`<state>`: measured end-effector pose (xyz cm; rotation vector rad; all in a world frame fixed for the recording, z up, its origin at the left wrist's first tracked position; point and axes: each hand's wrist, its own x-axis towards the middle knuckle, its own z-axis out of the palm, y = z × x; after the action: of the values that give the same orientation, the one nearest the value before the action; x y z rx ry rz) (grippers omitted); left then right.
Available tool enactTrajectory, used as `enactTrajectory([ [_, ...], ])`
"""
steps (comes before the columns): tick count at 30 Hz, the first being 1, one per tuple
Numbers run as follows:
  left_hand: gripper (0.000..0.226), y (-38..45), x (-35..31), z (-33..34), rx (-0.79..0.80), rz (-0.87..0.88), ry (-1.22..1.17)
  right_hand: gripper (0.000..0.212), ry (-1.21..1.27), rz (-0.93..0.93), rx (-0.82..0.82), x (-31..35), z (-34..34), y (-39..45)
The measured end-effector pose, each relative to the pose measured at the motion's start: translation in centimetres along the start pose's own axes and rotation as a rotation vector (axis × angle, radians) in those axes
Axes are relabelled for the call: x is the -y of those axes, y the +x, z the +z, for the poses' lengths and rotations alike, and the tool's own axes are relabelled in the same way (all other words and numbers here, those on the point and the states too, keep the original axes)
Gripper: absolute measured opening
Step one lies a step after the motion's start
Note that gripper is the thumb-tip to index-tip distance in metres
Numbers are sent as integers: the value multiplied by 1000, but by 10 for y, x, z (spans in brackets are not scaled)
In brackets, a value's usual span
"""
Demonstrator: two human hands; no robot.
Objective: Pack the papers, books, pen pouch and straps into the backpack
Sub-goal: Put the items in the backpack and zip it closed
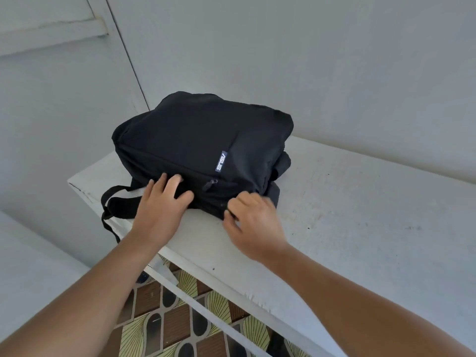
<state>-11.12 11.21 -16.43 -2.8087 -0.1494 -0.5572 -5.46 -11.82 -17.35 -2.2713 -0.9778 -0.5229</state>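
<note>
A black backpack (pixel 195 140) lies flat on a white table (pixel 347 202), bulging, with a small blue label on its front. One black shoulder strap (pixel 113 199) loops off the table's left end. My left hand (pixel 162 202) rests flat on the bag's near edge, fingers spread and pressing on the fabric. My right hand (pixel 252 222) is at the bag's near right corner, its fingers pinched on the bag's edge where a zipper line runs. A zipper pull (pixel 212 182) shows between my hands. No papers, books or pen pouch are in sight.
A pale wall stands right behind the table. A door with a frame is at the left. Below the table's near edge is a patterned brown and yellow tiled floor (pixel 180 318). The table's left end is just past the strap.
</note>
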Motion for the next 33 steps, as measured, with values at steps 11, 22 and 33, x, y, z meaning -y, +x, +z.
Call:
enactTrajectory([
  [11, 23, -7, -72, -44, -203, 158, -294, 23, 153, -71, -61, -45, -19, 1],
  [22, 8, -23, -69, -30, -193, 82, -224, 29, 128, -125, -56, -44, -27, -3],
  [33, 31, -7, -106, -74, -181, 82, -268, 31, 203, -59, -5, -78, -43, 19],
])
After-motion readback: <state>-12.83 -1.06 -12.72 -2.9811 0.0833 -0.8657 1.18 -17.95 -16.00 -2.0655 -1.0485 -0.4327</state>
